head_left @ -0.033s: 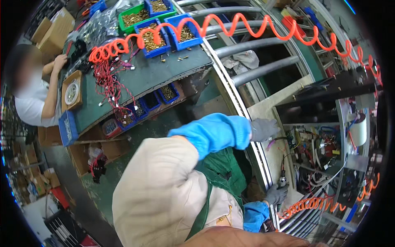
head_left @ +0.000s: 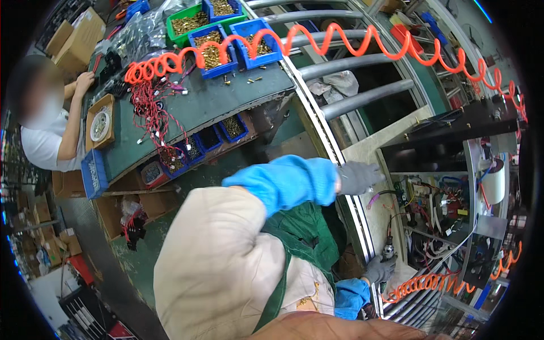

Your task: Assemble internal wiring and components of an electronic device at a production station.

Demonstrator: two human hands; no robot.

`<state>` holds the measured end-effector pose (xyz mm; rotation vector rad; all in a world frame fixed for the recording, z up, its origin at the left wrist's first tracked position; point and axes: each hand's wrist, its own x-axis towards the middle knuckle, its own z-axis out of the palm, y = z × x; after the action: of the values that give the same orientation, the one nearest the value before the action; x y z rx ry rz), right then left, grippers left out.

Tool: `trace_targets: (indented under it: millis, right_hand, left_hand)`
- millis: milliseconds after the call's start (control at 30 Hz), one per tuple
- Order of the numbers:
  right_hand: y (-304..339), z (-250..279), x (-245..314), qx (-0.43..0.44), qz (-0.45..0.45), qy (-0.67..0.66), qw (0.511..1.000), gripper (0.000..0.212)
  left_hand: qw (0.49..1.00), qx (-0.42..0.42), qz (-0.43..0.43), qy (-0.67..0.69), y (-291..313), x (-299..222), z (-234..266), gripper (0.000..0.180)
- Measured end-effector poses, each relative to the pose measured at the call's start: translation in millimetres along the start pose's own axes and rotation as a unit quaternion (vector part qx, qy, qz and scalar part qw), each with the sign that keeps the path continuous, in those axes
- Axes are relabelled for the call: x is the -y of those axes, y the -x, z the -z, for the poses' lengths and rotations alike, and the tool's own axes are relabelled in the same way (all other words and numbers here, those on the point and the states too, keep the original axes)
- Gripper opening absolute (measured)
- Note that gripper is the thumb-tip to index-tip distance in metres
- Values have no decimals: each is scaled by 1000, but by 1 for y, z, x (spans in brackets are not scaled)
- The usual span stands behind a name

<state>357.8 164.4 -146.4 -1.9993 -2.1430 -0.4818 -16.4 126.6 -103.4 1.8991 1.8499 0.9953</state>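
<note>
Conveyor rail, L hand on it.

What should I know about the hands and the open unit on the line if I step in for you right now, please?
Left hand, grey glove and blue sleeve cover, reaches to the near edge of the open chassis and rests by its black frame; whether it grips anything cannot be told.
Right hand, also gloved, holds a small power screwdriver upright at the chassis's lower edge, fed by the orange coiled hose.
The chassis lies open, circuit board and wiring exposed.
Which screws are in or missing cannot be seen from here.
</note>
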Motion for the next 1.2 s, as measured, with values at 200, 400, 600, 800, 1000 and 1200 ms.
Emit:
trace_targets:
  millis: [200,400,600,800,1000,1200]
  right_hand:
    - [-6,-3,-3,-18,8,-21,1000,64]
    - [-6,4,-6,32,-15,-13,999,65]
    - [-4,11,-8,27,3,-33,999,67]
    - [-7,11,-4,26,8,-39,999,64]
    - [-11,13,-2,46,13,-35,998,65]
    - [-8,8,-13,55,13,-39,998,66]
  left_hand:
    - [906,-135,318,-243,140,101,186,21]
    - [761,-342,416,-362,257,246,280,24]
    - [718,-177,573,-353,232,240,297,28]
    - [725,-123,558,-385,238,230,303,27]
    - [688,-49,593,-415,233,218,304,34]
    - [669,-23,533,-518,230,176,283,32]
